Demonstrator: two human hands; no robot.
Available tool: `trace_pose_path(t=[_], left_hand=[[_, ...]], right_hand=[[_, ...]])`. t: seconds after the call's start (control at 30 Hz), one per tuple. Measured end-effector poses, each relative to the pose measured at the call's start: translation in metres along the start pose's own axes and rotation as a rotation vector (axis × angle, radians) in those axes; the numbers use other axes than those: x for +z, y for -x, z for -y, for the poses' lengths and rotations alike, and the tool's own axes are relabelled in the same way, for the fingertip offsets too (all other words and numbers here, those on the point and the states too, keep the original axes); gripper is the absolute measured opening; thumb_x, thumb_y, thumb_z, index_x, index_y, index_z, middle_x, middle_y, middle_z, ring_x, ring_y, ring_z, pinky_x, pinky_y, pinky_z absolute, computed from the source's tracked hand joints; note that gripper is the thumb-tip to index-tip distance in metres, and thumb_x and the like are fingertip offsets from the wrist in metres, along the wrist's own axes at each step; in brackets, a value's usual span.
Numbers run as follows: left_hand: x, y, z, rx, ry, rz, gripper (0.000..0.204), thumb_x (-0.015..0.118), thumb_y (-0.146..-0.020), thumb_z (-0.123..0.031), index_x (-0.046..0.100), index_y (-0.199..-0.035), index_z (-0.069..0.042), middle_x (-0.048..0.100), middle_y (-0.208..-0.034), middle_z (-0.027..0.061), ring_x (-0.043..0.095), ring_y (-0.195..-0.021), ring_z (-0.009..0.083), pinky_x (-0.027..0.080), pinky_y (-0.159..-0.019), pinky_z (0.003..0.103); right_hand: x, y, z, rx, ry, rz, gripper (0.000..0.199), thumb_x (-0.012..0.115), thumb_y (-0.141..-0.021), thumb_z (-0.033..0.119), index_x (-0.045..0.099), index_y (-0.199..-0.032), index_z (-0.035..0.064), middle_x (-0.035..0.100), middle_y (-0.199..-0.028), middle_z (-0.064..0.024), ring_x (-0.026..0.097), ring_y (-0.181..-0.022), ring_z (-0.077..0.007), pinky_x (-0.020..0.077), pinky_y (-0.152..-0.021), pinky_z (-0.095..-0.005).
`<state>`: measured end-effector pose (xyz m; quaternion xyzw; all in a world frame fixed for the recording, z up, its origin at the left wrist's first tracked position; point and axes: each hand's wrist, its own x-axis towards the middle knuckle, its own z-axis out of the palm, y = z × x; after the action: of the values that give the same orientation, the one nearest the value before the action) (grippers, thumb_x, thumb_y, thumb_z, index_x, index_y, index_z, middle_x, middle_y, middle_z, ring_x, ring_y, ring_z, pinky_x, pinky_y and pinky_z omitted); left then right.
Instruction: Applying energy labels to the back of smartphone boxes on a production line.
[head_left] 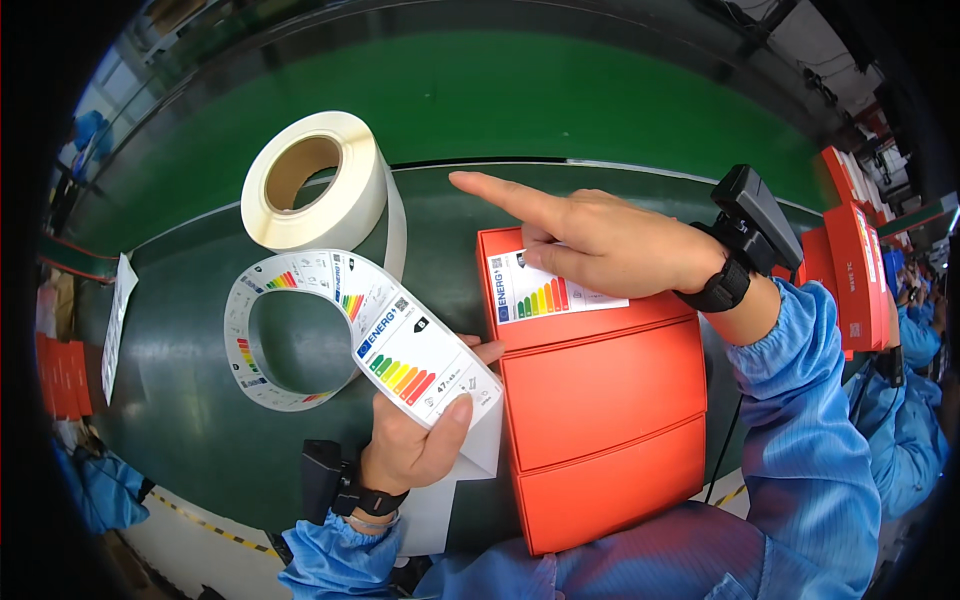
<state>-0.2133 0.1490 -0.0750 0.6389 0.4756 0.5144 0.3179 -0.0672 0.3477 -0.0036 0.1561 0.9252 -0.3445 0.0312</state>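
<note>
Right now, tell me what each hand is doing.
Left hand: closed, pinching the strip of labels between thumb and fingers.
Right hand: holding nothing, index finger stretched out, resting on the label on the top orange box.

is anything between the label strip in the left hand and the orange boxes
Nothing visible. The left hand holds the label strip right beside the orange boxes; only dark green belt lies between. The right hand presses a label on the top box.

It was a factory packing line: a long dark-green conveyor belt ran past, flat orange cardboard boxes stood stacked beside a large white roll of printed labels, and workers in blue smock sleeves lined the belt.
</note>
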Motion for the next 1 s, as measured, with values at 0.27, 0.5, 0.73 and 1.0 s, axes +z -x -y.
trace_pose_path(t=[0.27,0.5,0.73,1.0], left_hand=[[0.005,-0.002,-0.005,-0.020,0.041,-0.113,0.026,0.045,-0.084,-0.007,0.059,-0.101,0.008,0.062,-0.106,0.0200,0.055,-0.101,0.0313,0.041,-0.090,0.040],[0.004,-0.003,-0.005,-0.011,0.025,-0.101,0.027,0.045,-0.084,-0.007,0.059,-0.102,0.008,0.062,-0.106,0.0202,0.055,-0.100,0.0310,0.042,-0.089,0.040],[0.003,-0.003,-0.004,-0.014,0.023,-0.084,0.027,0.045,-0.084,-0.007,0.059,-0.102,0.009,0.062,-0.105,0.0206,0.058,-0.095,0.0299,0.044,-0.086,0.038],[0.003,0.004,0.000,-0.050,0.040,-0.053,0.034,0.046,-0.086,-0.008,0.045,-0.115,0.011,0.061,-0.104,0.0209,0.059,-0.093,0.0231,0.043,-0.087,0.035]], right_hand=[[0.002,0.000,0.000,-0.012,0.024,-0.018,0.070,0.047,-0.084,0.008,0.011,-0.143,0.0184,0.061,-0.077,-0.0181,0.059,-0.063,-0.0308,0.0459,-0.059,-0.0391],[0.001,-0.001,0.001,-0.040,0.050,-0.031,0.070,0.047,-0.083,0.008,0.012,-0.143,0.0181,0.060,-0.075,-0.0193,0.058,-0.059,-0.0301,0.0442,-0.055,-0.0394],[0.001,-0.001,0.004,-0.010,0.086,-0.021,0.069,0.047,-0.082,0.006,0.014,-0.142,0.0155,0.057,-0.067,-0.0179,0.057,-0.056,-0.0292,0.0436,-0.053,-0.0382],[0.021,0.004,0.030,-0.091,0.684,-0.164,0.065,0.055,-0.072,0.010,0.037,-0.134,0.0100,0.055,-0.056,-0.0095,0.057,-0.052,-0.0233,0.0396,-0.045,-0.0365]])
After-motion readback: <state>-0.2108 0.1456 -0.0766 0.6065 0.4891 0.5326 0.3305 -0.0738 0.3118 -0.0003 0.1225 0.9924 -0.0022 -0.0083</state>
